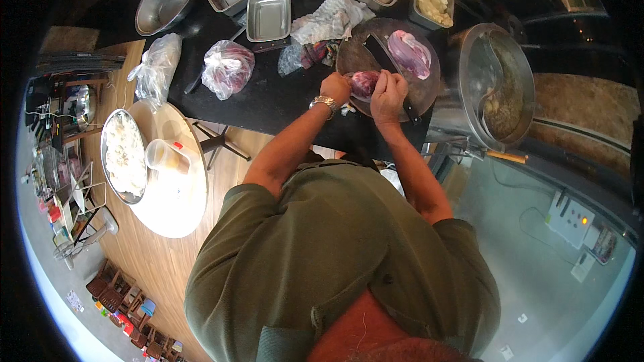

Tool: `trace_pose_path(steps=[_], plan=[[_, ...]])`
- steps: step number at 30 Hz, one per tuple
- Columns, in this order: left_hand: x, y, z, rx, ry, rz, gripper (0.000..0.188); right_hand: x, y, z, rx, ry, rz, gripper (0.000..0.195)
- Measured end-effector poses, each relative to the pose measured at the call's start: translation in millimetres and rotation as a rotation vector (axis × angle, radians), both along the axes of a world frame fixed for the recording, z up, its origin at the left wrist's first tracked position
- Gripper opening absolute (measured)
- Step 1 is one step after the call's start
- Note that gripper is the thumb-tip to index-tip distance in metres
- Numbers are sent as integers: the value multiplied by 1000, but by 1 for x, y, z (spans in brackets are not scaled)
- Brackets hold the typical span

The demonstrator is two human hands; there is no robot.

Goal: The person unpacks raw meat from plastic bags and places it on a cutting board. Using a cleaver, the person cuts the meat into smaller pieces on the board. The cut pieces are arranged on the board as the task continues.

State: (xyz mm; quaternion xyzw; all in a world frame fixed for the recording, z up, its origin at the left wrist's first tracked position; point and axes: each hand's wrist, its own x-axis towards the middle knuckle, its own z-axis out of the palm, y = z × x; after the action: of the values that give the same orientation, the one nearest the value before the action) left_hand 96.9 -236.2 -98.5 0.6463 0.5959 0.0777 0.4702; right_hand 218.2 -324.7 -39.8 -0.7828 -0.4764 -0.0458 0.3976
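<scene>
Both of my hands hold one piece of raw red meat (364, 84) over the near part of a round chopping board (427, 91). My left hand (335, 88), with a metal watch at the wrist, grips its left end. The fingers of my right hand (389, 94) close on its right end. A cleaver-like knife (383, 55) with a dark handle lies on the board, partly hidden behind my right hand. Beyond it, at the board's far right, rests a larger piece of pink raw meat (410, 54). A crumpled whitish cloth (329, 19) touches the board's upper left side.
Right of the board stands a large steel pot (465, 88) with liquid inside. Steel trays of food (383, 4) line the back. Plastic bags of meat (229, 68) lie to the left, near a steel bowl (168, 0). A round table (193, 196) stands at the lower left.
</scene>
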Motion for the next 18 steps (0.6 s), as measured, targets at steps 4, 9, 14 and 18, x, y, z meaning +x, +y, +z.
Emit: trace_pose_path(steps=[4,9,14,18], plan=[[-11,-3,4,-560,-515,230,31,0,-13,-4,-21,72,-82,27],[-2,-14,39,-534,-600,264,27,2,-21,2,-75,294,-145,43],[3,-17,16,-423,-694,147,25,-4,-34,14,-235,731,-219,83],[9,-24,-3,-192,-462,119,22,-21,-29,33,-287,503,-154,113]])
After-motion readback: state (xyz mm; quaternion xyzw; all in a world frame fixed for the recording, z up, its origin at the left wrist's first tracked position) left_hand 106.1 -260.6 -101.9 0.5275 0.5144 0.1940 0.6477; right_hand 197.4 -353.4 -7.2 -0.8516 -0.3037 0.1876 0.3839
